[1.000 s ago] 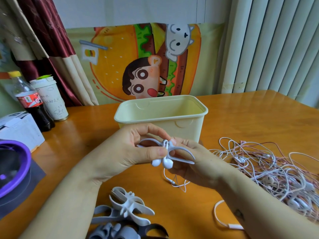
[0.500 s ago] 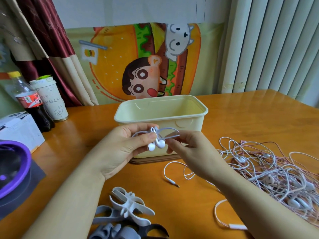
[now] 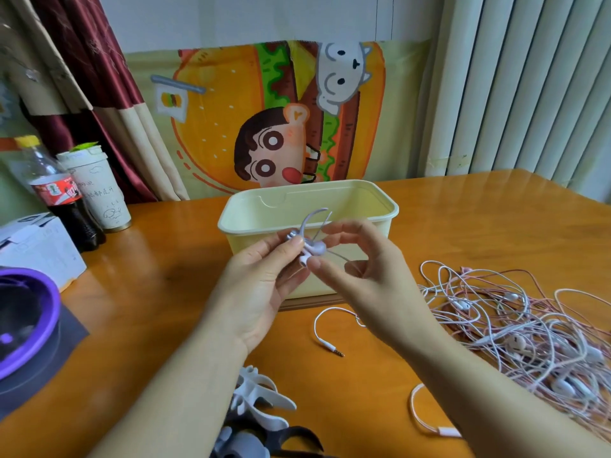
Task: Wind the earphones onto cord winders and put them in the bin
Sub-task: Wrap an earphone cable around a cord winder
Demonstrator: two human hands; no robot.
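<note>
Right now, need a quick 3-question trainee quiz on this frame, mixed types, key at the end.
1. True or false: the jack plug lies loose on the table.
2. Relative to the bin, the tangled earphone pile lies: A) inside, B) to its right, C) to its left.
3. What do the left hand and right hand hold together?
Key: 1 true; 2 B; 3 a cord winder with earbuds on it.

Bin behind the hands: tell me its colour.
The bin is plain pale yellow, with no pattern; the head view shows it best.
</note>
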